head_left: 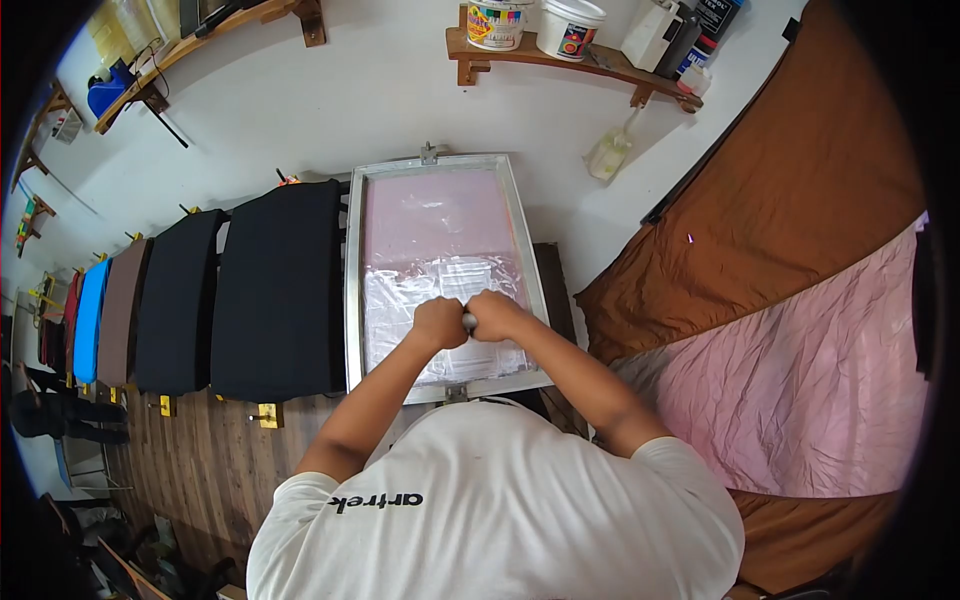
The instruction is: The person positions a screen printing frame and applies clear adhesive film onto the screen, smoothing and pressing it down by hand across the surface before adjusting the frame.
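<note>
A screen-printing frame [354,290] with a pale metal rim lies in front of me. Its mesh [430,205] looks pinkish in the upper part. Shiny white streaks and clear tape-like patches show lower down. My left hand [440,323] and my right hand [496,317] are side by side over the lower half, both closed. Between them shows a grey rounded handle [469,321], which both fists grip. The rest of that tool is hidden under my hands. Metal clamps [429,154] sit at the frame's far and near edges.
To the left, a row of padded boards carries black fabric [280,290], a brown piece [125,310] and a blue one [91,320]. Wall shelves [600,72] hold tubs and bottles. Brown and pink cloth [770,390] hangs at right. Another person [60,413] is far left.
</note>
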{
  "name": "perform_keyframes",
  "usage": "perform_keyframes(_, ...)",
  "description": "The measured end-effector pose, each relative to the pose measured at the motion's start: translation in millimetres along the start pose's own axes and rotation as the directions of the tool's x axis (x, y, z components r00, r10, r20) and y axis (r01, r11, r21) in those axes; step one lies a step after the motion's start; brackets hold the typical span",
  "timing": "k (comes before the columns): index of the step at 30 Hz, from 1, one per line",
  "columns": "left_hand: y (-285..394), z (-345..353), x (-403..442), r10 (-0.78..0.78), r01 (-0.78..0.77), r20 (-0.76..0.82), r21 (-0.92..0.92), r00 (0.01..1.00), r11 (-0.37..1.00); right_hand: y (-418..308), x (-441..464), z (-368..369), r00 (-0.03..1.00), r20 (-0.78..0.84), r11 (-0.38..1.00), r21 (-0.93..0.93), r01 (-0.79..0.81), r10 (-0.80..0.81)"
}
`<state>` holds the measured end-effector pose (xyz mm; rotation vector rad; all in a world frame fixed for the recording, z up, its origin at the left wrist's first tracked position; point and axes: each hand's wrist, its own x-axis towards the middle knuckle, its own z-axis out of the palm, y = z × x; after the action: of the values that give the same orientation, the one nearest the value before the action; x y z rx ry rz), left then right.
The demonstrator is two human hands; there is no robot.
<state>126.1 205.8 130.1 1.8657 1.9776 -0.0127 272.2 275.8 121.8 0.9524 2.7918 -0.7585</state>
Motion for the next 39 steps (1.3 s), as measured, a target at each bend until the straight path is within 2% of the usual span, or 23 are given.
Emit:
perform_keyframes(1,-2.0,9.4,3.5,0.010,-0.012,-0.111,-0.015,0.994,1.000,0.9,0.4,2.9,1.000,0.002,1.000,0.004,0.000,0.000)
perform_keyframes(2,-3.0,19.0,5.5,0.010,-0.011,-0.106,-0.015,0.994,1.000,1.9,0.0,6.4,0.997,-0.071,1.000,-0.005,-0.020,0.020)
perform_keyframes(4,-2.3,35.1,6.8,0.133,-0.114,-0.245,0.092,0.960,0.989,3.5,-2.6,19.2,0.989,-0.144,0.997,-0.049,-0.051,0.043)
perform_keyframes(5,0.6,44.5,-0.9,0.184,-0.170,-0.304,0.071,0.935,0.983,1.0,-10.5,30.1,0.982,-0.181,0.997,-0.046,-0.062,0.053)
perform_keyframes(8,4.3,75.6,-30.4,0.270,-0.236,-0.370,0.137,0.889,0.962,-6.3,-42.2,69.6,0.972,-0.237,0.999,-0.046,-0.026,0.014)
perform_keyframes(11,10.7,64.0,-53.3,0.283,-0.268,-0.211,0.098,0.936,0.958,-23.5,-64.5,58.9,0.975,-0.223,1.000,-0.005,-0.018,0.016)
perform_keyframes(12,11.7,52.5,-54.0,0.286,-0.270,-0.210,0.100,0.935,0.958,-28.3,-65.6,45.2,0.992,-0.122,0.999,-0.001,-0.045,0.045)
perform_keyframes(13,12.1,41.2,-52.4,0.237,-0.233,-0.097,0.045,0.967,0.971,-29.1,-63.8,35.5,0.997,-0.020,0.997,-0.001,-0.074,0.074)
perform_keyframes(15,15.2,17.0,-43.1,0.133,-0.132,0.077,-0.026,0.988,0.991,-19.0,-49.3,24.9,0.999,0.026,0.999,-0.007,-0.045,0.045)
perform_keyframes(17,7.6,22.3,-26.3,0.141,-0.143,-0.045,-0.045,0.989,0.989,-15.1,-33.8,15.8,0.998,-0.028,0.996,-0.066,-0.055,0.054)
perform_keyframes(19,0.3,36.2,-10.4,0.161,-0.173,-0.272,-0.023,0.949,0.985,-11.4,-19.4,13.8,0.988,-0.145,0.994,-0.085,-0.073,0.061)
perform_keyframes(20,-3.2,46.1,-3.7,0.157,-0.175,-0.355,-0.020,0.921,0.984,-10.4,-17.4,20.2,0.988,-0.143,0.994,-0.084,-0.074,0.062)
perform_keyframes(23,2.0,57.9,-20.9,0.172,-0.172,-0.319,0.027,0.932,0.985,-12.5,-25.9,47.9,0.965,-0.262,0.995,-0.096,-0.030,0.004)
perform_keyframes(26,5.8,78.2,-48.0,0.240,-0.213,-0.362,0.115,0.901,0.970,-14.0,-49.6,74.0,0.977,-0.209,0.993,-0.121,0.018,-0.043)
perform_keyframes(28,14.0,69.9,-59.5,0.232,-0.201,-0.345,0.122,0.909,0.972,-21.2,-60.8,65.6,0.988,-0.153,0.993,-0.113,0.020,-0.038)
perform_keyframes(30,22.3,52.0,-67.5,0.188,-0.175,-0.192,0.084,0.963,0.981,-17.7,-57.9,59.8,0.991,-0.119,0.994,-0.096,0.045,-0.057)
perform_keyframes(31,25.6,39.4,-67.5,0.192,-0.182,-0.190,0.069,0.963,0.981,-21.4,-55.7,43.3,0.999,-0.037,0.994,-0.106,0.023,-0.027)
perform_keyframes(33,30.0,6.7,-56.9,0.067,-0.066,0.086,-0.013,0.994,0.998,-20.2,-45.4,18.8,0.999,0.041,0.993,-0.118,-0.004,0.009)
perform_keyframes(34,28.3,-2.5,-47.6,0.041,-0.041,0.135,0.001,0.990,0.999,-18.8,-38.8,16.2,0.999,0.035,0.993,-0.119,-0.007,0.011)
perform_keyframes(36,24.9,-10.2,-37.3,0.090,-0.092,0.054,0.037,0.994,0.995,-15.8,-26.1,14.3,0.997,-0.036,0.990,-0.120,-0.076,0.072)
perform_keyframes(37,16.6,3.5,-30.3,0.179,-0.174,-0.148,0.052,0.973,0.983,-9.0,-21.0,20.2,0.992,-0.120,0.994,-0.099,-0.055,0.043)
perform_keyframes(38,11.8,21.9,-22.6,0.178,-0.172,-0.150,0.052,0.972,0.984,-4.3,-17.6,29.5,0.992,-0.121,0.993,-0.101,-0.053,0.040)
perform_keyframes(39,7.3,42.0,-15.4,0.164,-0.157,-0.268,0.047,0.949,0.986,-1.1,-15.8,40.6,0.977,-0.210,0.996,-0.085,-0.040,0.021)
